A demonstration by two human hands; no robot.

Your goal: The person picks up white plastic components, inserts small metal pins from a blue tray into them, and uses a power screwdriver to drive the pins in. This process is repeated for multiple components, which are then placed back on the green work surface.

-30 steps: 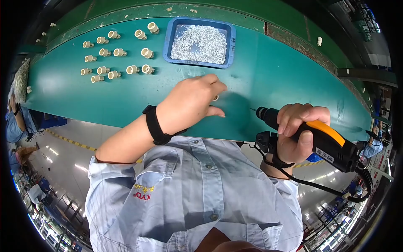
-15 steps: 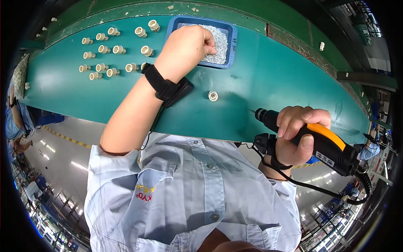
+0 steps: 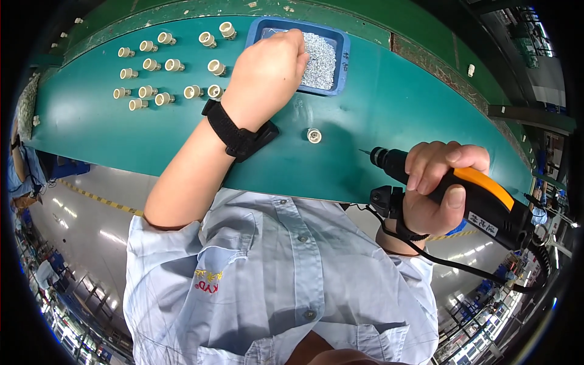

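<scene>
My left hand (image 3: 271,68) is over the left part of a blue tray (image 3: 342,64) of small silvery metal pieces (image 3: 319,61), its fingers curled together. Whatever its fingertips hold is hidden or too small to make out. My right hand (image 3: 441,182) grips a black and orange electric screwdriver (image 3: 486,198), the bit pointing left above the green table (image 3: 371,121). Between the two hands, a single cream-coloured lamp holder (image 3: 314,135) stands on the table, its round opening facing up.
Several more cream lamp holders (image 3: 174,65) lie in loose rows on the table's left side. A raised, worn ledge (image 3: 426,58) runs along the far edge. The screwdriver's black cable (image 3: 450,263) loops at the lower right. Another person (image 3: 27,164) is at the far left.
My left hand has moved slightly left and up from the metal pieces, its fingertips now turned out of sight. My right hand and the screwdriver have shifted slightly to the right.
</scene>
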